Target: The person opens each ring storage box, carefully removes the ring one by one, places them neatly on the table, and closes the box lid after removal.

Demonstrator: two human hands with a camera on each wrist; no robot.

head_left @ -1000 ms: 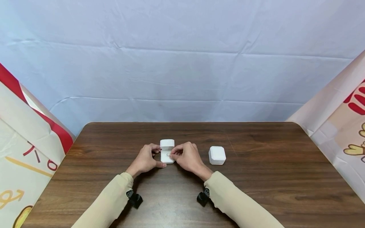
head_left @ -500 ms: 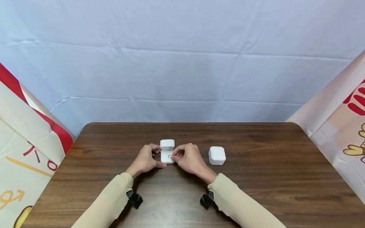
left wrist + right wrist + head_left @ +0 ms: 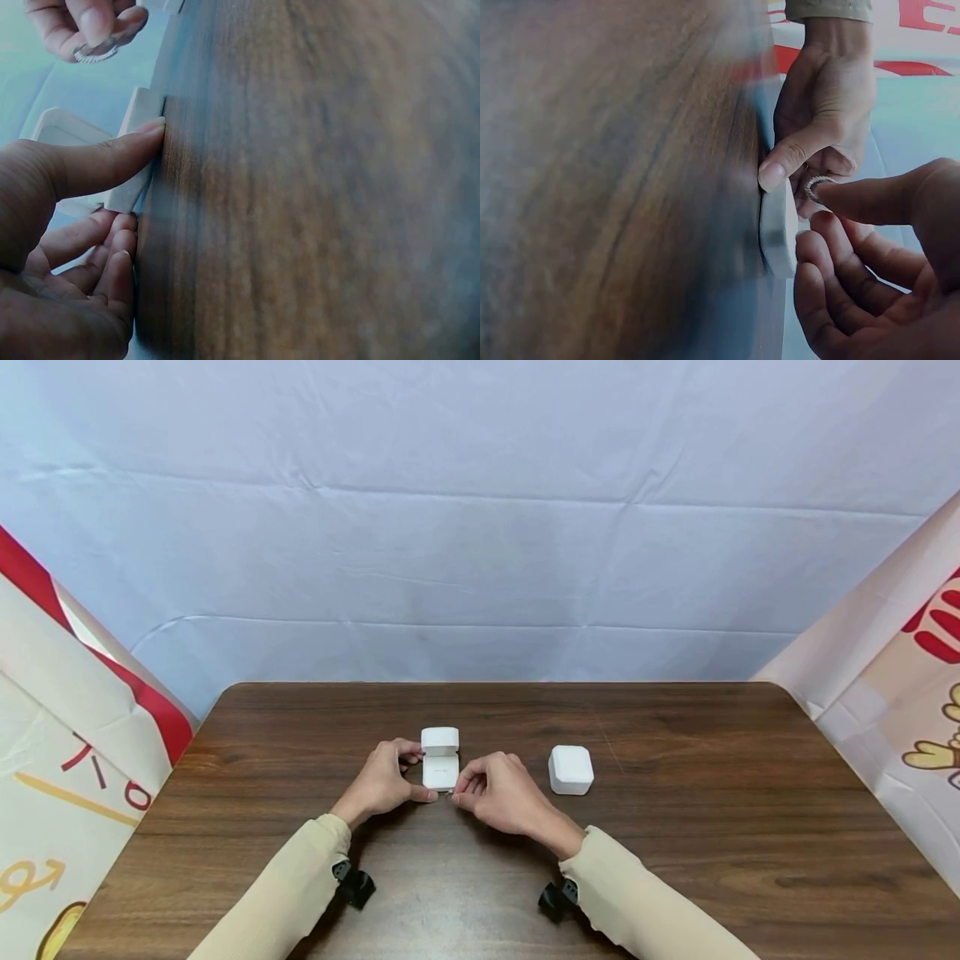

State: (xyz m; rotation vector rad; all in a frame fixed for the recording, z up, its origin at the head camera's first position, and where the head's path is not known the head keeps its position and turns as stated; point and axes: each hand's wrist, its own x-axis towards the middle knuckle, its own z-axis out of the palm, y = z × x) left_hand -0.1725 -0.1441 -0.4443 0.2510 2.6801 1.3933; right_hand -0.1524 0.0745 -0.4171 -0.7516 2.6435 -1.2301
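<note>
A white ring box point(image 3: 440, 770) stands with its lid raised on the wooden table, left of centre. My left hand point(image 3: 384, 781) grips the box from its left side, thumb along the front and fingers behind, as the left wrist view also shows. Just off the box's front right corner, my right hand point(image 3: 501, 791) pinches a silver ring point(image 3: 817, 189) between thumb and fingertips. The ring point(image 3: 96, 53) has a textured, sparkling band in the left wrist view. White lining fills the box, with faint marks too small to read.
A second white box point(image 3: 572, 769), its lid down, stands on the table point(image 3: 675, 827) to the right of my right hand. A pale cloth point(image 3: 480, 568) hangs behind the table, with printed cloths at both sides.
My right hand has drawn back from the box's inside toward the front right, carrying the ring out with it. The left hand and both boxes have stayed in place.
</note>
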